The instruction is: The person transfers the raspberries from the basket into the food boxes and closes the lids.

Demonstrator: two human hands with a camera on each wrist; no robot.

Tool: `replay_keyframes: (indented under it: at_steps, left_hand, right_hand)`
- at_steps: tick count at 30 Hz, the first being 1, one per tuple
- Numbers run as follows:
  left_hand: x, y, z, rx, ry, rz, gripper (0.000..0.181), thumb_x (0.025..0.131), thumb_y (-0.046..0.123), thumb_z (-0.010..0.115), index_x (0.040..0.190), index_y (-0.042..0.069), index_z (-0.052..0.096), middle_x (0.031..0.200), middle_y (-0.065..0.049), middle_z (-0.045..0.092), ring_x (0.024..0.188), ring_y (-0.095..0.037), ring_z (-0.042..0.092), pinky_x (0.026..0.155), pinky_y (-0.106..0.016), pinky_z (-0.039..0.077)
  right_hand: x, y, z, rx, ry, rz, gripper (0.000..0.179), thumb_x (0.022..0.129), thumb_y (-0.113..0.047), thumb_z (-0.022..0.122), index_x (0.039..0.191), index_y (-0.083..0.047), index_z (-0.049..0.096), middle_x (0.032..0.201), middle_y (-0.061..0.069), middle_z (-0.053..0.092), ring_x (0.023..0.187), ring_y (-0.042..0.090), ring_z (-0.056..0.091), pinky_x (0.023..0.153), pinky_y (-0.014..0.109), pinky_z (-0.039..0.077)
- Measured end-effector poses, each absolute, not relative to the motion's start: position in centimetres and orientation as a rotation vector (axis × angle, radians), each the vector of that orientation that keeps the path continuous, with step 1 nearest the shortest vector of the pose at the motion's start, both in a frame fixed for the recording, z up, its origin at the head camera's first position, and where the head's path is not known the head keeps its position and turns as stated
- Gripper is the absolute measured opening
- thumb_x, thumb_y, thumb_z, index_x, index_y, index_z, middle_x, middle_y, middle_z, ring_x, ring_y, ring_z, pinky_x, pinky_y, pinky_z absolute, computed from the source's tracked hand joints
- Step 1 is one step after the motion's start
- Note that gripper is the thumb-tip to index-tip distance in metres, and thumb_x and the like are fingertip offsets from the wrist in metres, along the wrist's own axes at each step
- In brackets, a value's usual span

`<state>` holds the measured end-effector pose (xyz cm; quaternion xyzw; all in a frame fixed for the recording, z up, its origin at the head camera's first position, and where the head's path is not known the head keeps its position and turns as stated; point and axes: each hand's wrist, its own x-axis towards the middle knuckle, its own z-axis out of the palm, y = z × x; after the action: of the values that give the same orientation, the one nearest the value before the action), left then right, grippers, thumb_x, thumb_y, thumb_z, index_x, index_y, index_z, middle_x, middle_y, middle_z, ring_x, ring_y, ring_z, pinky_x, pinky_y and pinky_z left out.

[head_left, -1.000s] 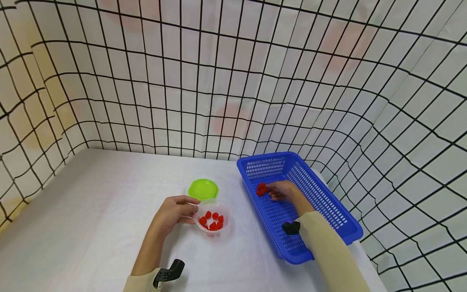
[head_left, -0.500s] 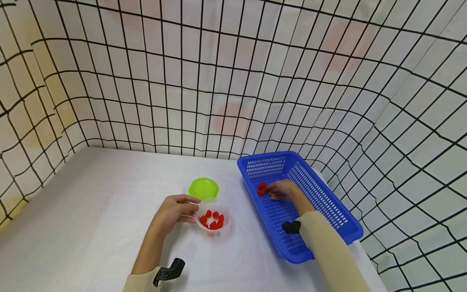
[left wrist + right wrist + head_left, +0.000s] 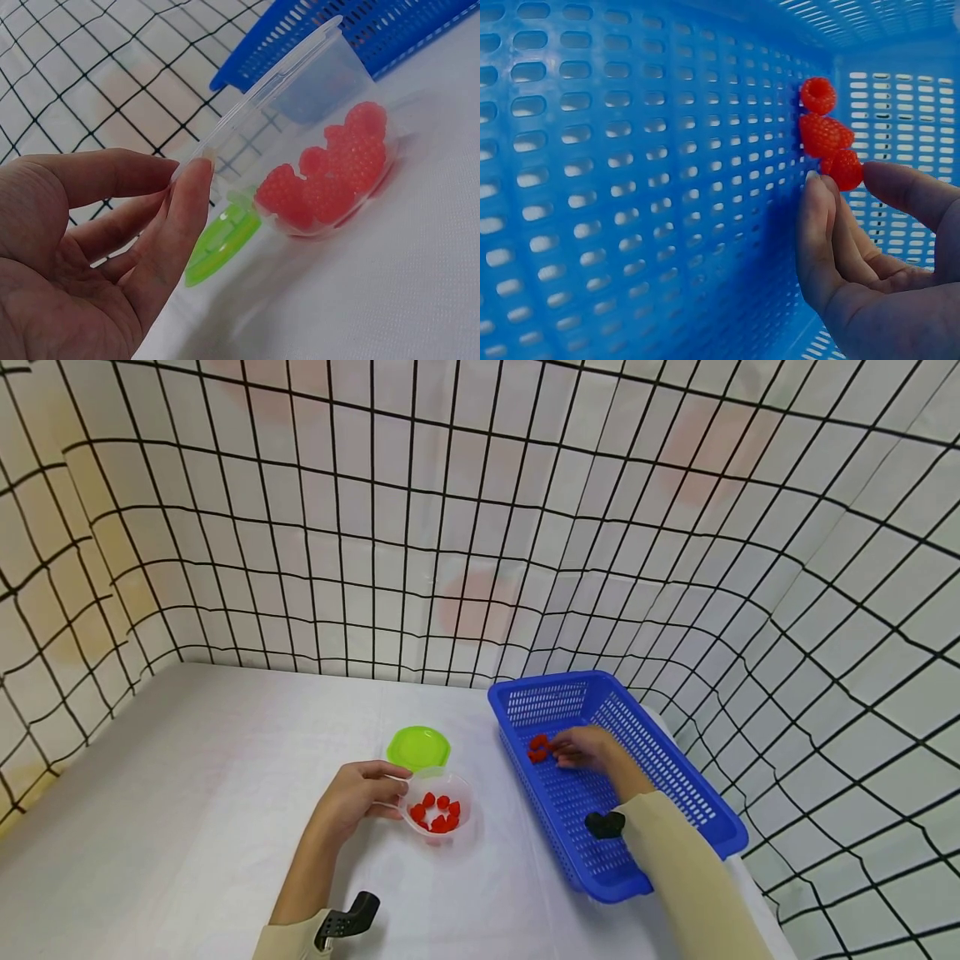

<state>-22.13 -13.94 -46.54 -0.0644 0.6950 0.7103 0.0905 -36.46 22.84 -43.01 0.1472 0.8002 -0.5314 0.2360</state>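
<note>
My left hand (image 3: 369,793) pinches the rim of a clear round plastic tub (image 3: 247,142), which stands on the white cloth. Several red raspberries (image 3: 326,176) lie at the bottom of the tub. My right hand (image 3: 585,749) reaches into the blue basket (image 3: 558,843). In the right wrist view, its fingertips pinch a raspberry (image 3: 845,172) from both sides. More raspberries (image 3: 823,133) rest close beside it on the basket floor, in a short row.
A green lid (image 3: 418,748) lies on the cloth just behind the tub. Black wire mesh (image 3: 420,568) backed with white sheeting stands along the back and both sides. The basket is near the right-hand mesh.
My right hand and forearm have shifted slightly right inside the basket, and the fingers have closed on a raspberry. The left hand and tub have stayed in place.
</note>
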Motion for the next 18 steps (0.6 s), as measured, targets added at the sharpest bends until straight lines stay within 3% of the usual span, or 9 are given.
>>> replay_keyframes:
  at_steps: [3,10,15,18]
  left_hand:
    - [-22.1,-14.0,-46.6,-0.188,2.066,2.112,0.029,0.092,0.011,0.068,0.116,-0.005,0.070,0.096,-0.013,0.071,0.073,-0.022,0.067,0.068,-0.032,0.064]
    - [-22.1,-13.9,-46.6,-0.194,2.063,2.119,0.028,0.092,0.010,0.068,0.115,-0.005,0.070,0.096,-0.015,0.071,0.073,-0.022,0.067,0.068,-0.033,0.064]
    - [-22.1,-13.9,-46.7,-0.186,2.072,2.117,0.029,0.093,0.011,0.069,0.116,-0.005,0.070,0.097,-0.015,0.071,0.072,-0.022,0.068,0.068,-0.033,0.064]
    - [-22.1,-13.9,-46.7,-0.189,2.069,2.117,0.029,0.092,0.011,0.069,0.115,-0.005,0.070,0.096,-0.015,0.071,0.072,-0.022,0.067,0.068,-0.033,0.064]
  right_hand:
    - [-36.4,22.8,-42.5,0.362,2.222,-1.444,0.031,0.099,-0.012,0.062,0.123,0.008,0.061,0.097,0.015,0.069,0.073,0.017,0.068,0.079,0.029,0.063]
    - [-36.1,21.9,-41.0,0.327,2.243,-1.478,0.034,0.098,-0.014,0.065,0.126,0.005,0.062,0.127,0.027,0.065,0.087,0.024,0.071,0.085,0.030,0.062]
    - [-35.9,21.0,-39.8,0.240,2.248,-1.493,0.032,0.097,-0.014,0.067,0.123,0.005,0.066,0.124,0.026,0.067,0.096,0.029,0.072,0.082,0.029,0.063]
    - [-35.6,20.1,-38.9,0.180,2.245,-1.491,0.032,0.097,-0.013,0.067,0.122,0.006,0.067,0.124,0.026,0.067,0.091,0.026,0.073,0.085,0.031,0.062]
